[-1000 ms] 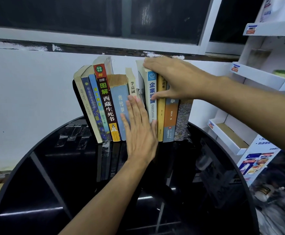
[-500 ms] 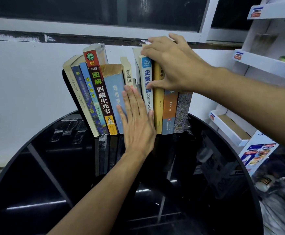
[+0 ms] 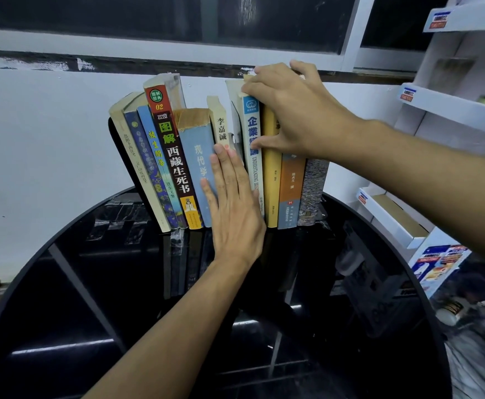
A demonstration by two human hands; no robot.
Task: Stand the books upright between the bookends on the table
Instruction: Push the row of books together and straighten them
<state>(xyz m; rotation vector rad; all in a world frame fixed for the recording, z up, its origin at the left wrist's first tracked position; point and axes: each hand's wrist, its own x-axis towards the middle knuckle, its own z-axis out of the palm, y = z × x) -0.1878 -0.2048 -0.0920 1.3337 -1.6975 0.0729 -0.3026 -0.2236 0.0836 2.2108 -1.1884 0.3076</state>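
Observation:
A row of books stands at the back of the round black glass table [image 3: 91, 298]. The left group, with the black-and-red book [image 3: 175, 168] and the pale blue book [image 3: 196, 156], leans left against a black bookend [image 3: 114, 131]. My left hand [image 3: 232, 208] presses flat, fingers straight, on the spines of the pale blue book and the thin cream book [image 3: 219, 122]. My right hand [image 3: 293, 110] grips the right group from above, fingers curled over the tops and thumb on the white-and-blue book [image 3: 253, 174]. The yellow book [image 3: 271, 191], orange book [image 3: 290, 194] and grey patterned book [image 3: 311, 191] stand upright. A narrow gap separates the two groups.
A white wall and a dark window rise right behind the books. A white shelf unit [image 3: 451, 105] with labelled trays stands to the right of the table. Clutter lies on the floor at the lower right. Strips of clear tape [image 3: 120, 223] stick to the glass left of the books.
My right hand's fingers went from lying flat on the book tops to curling over them. My left hand stays pressed on the spines.

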